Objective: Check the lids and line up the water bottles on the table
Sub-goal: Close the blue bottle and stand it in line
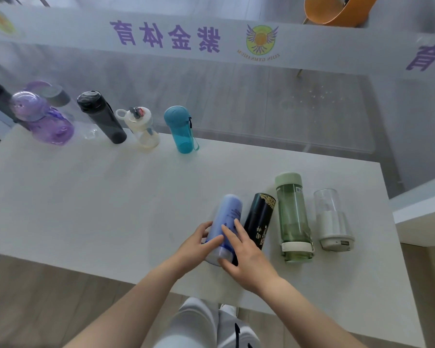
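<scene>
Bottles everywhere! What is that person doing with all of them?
A person has both hands on a pale blue plastic bottle lying near the front of the white table: the left hand on one side, the right hand over the top. Beside it lie a black bottle with gold trim, a green see-through bottle and a clear bottle with a white base. Five or more other bottles stand in a row along the far edge.

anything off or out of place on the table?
Four bottles lie on their sides near the front edge: periwinkle bottle under both hands, black bottle, green bottle, clear bottle. The back row stands upright. No spill visible.
</scene>
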Available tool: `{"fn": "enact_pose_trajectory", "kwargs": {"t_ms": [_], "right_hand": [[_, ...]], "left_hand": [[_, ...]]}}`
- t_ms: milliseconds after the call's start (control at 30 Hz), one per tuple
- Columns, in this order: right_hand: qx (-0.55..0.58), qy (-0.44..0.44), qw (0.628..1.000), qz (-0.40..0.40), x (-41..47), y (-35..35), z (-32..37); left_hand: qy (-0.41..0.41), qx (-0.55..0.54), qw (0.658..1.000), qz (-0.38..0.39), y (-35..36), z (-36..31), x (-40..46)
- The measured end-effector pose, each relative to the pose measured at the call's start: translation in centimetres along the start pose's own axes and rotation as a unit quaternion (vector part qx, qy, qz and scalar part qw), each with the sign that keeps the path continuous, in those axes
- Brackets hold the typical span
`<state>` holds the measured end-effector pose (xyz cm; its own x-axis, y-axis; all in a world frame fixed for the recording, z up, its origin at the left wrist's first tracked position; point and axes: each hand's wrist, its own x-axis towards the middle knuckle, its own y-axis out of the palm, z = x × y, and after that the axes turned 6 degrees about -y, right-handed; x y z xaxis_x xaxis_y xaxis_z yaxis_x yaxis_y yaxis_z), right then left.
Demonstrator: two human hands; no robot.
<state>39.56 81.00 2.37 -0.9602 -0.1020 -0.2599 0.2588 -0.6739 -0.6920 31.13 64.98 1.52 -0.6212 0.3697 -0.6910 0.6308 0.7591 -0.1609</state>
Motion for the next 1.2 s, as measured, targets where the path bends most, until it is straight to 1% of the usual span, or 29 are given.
{"fn": "enact_pose_trajectory", "kwargs": {"t_ms": [100, 200, 333, 467, 600, 700, 900, 967, 1033, 1200], "right_hand": [[0.051, 0.014, 0.999, 0.001, -0.1, -1.0, 0.4], [0.098, 0.027, 0.995, -0.019, -0.1, -2.2, 0.6], [0.169, 0.057, 0.983, -0.044, 0.0, -3.6, 1.2], [0.212, 0.097, 0.970, -0.071, 0.7, -4.3, 1.6], [0.269, 0.127, 0.950, -0.093, 1.8, -4.1, 1.2], [0.300, 0.147, 0.937, -0.106, 2.5, -4.4, 1.6], [0.325, 0.158, 0.924, -0.126, 3.4, -5.5, 2.2], [0.319, 0.151, 0.928, -0.118, 3.5, -5.9, 2.0], [0.288, 0.122, 0.945, -0.094, 3.0, -6.1, 2.1], [0.127, 0.021, 0.984, -0.125, 2.4, -6.3, 2.6]], "left_hand": [[0.005, -0.033, 0.999, 0.000, -0.6, -0.5, -0.5], [0.012, -0.066, 0.998, -0.007, -1.4, -1.6, -1.2], [0.026, -0.068, 0.997, 0.007, -2.5, -2.4, -1.5], [0.067, -0.047, 0.997, 0.016, -2.8, -3.1, -1.2], [0.100, 0.009, 0.995, 0.009, -2.3, -3.1, -0.8], [0.123, 0.033, 0.992, 0.022, -1.6, -2.6, -0.2], [0.153, 0.021, 0.987, -0.037, 0.1, -2.9, 0.8], [0.162, 0.022, 0.985, -0.054, 0.2, -3.1, 1.1], [0.167, 0.021, 0.984, -0.061, 0.2, -3.2, 1.3], [0.173, 0.021, 0.982, -0.073, 0.4, -2.9, 1.9]]}}
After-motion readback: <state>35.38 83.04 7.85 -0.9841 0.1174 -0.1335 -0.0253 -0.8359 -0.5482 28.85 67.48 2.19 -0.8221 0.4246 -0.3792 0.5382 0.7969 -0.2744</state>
